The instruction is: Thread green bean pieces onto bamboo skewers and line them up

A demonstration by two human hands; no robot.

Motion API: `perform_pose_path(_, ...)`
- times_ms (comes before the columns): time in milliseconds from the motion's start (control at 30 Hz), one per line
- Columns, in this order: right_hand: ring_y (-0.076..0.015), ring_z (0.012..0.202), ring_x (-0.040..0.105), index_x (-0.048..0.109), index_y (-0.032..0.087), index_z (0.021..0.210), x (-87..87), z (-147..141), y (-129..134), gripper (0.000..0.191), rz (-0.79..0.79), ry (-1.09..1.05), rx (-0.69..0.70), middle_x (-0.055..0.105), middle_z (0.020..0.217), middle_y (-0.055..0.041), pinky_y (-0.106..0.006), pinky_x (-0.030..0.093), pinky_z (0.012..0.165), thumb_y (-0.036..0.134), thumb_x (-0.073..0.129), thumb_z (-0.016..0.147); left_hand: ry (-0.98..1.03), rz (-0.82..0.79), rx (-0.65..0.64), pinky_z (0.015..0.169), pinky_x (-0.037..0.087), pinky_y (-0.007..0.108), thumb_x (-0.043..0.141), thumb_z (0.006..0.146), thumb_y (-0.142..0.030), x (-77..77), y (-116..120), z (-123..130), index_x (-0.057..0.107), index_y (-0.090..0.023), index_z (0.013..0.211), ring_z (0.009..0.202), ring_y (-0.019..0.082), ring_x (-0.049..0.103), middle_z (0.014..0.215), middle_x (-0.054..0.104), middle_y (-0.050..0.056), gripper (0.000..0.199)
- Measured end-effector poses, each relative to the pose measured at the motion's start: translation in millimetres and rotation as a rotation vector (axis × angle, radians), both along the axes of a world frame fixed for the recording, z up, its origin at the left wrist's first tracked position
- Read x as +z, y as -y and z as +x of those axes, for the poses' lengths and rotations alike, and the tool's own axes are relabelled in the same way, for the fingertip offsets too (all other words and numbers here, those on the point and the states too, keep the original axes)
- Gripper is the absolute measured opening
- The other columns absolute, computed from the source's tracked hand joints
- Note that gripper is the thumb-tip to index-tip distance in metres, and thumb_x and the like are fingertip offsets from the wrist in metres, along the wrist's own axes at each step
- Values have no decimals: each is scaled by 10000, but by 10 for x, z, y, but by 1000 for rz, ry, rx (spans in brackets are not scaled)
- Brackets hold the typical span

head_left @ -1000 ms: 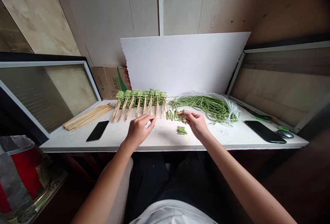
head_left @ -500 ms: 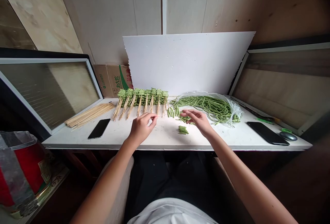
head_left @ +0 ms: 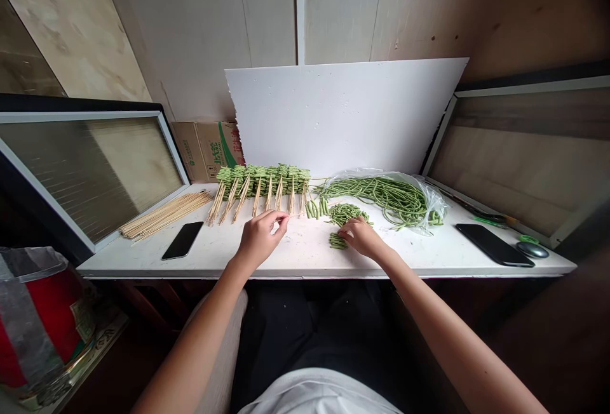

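My left hand pinches a thin bamboo skewer at its fingertips, just in front of a long row of skewered green bean pieces. My right hand is down on the white tabletop, its fingertips on or against a small stack of cut beans. Just behind that hand lies a loose heap of cut beans. Farther right, long uncut yardlong beans lie on a clear plastic bag.
A bundle of bamboo skewers and a black phone lie at the left. A second phone lies at the right. A white board and a cardboard box stand behind. Glass panes flank the table.
My right hand has moved down and toward me, onto the small stack. The loose heap of cut beans behind it is larger. My left hand has barely moved.
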State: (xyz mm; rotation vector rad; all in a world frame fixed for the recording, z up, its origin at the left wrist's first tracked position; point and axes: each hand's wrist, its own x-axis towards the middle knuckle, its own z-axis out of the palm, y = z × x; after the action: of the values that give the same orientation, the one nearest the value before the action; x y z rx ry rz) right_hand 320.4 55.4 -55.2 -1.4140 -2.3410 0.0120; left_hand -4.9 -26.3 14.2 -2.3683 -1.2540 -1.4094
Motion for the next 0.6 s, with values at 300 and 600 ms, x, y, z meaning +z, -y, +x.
perform_pose_path(300, -338, 1015, 684, 791, 202, 893, 114, -13, 33, 118, -9, -284, -28, 795, 945, -123, -428, 557, 840, 256, 688, 913, -25, -3, 31, 664, 493, 256, 616, 980, -192, -7, 8, 11, 730, -224, 987, 777, 162, 699, 899, 762, 17, 118)
perform_pose_path(600, -266, 1079, 735, 808, 270, 987, 430, -35, 86, 412, -382, -1375, 77, 809, 1074, -64, -330, 599, 783, 537, 914, 692, 40, -29, 10, 643, 529, 238, 610, 991, -246, -17, 1, -10, 736, -221, 1011, 820, 169, 694, 938, 763, 41, 130)
